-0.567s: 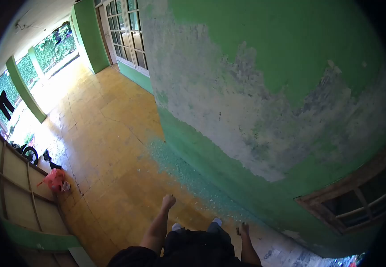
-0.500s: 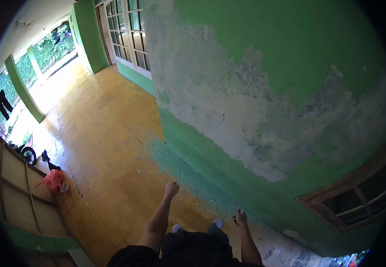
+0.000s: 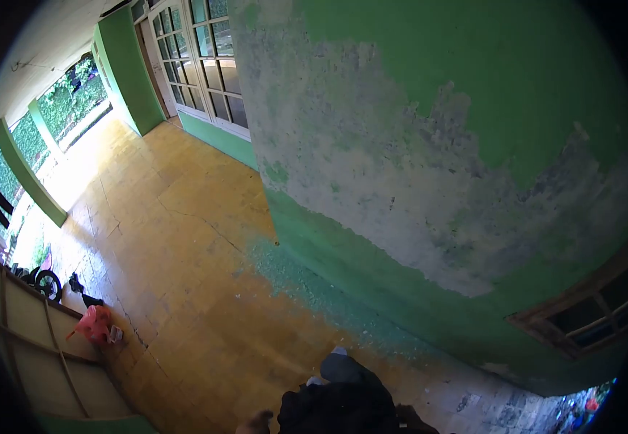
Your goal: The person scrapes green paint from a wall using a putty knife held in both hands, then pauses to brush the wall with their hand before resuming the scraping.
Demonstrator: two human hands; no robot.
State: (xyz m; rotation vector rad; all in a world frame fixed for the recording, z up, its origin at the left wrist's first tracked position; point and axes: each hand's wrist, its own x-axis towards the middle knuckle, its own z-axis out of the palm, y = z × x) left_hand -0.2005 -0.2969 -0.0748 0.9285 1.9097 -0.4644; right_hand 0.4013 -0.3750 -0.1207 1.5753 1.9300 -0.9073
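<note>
Low at the bottom edge, my left hand (image 3: 256, 421) is partly in view beside my dark clothing, blurred and looking closed. Whatever it may hold is hidden. On the other side of my body, my right hand (image 3: 409, 417) is a dark shape in shadow, its fingers not readable. Ahead and to the right stands a green wall (image 3: 545, 87) with a large bare patch (image 3: 357, 159) where the paint is gone, pale grey and ragged at its edges. Pale green flakes and dust (image 3: 314, 296) lie on the floor along the wall's foot.
Yellowish, cracked floor tiles (image 3: 184, 267) stretch along the porch. At left are a red plastic bag (image 3: 95, 324), a wheel (image 3: 48, 286) and a panelled partition (image 3: 32, 333). White-framed windows (image 3: 216, 65) stand beyond the wall corner; a wooden-framed opening (image 3: 582, 311) is low at right.
Both hands have dropped from in front of me to the bottom edge, beside my body. My view has shifted slightly, and one foot and leg now show further forward.
</note>
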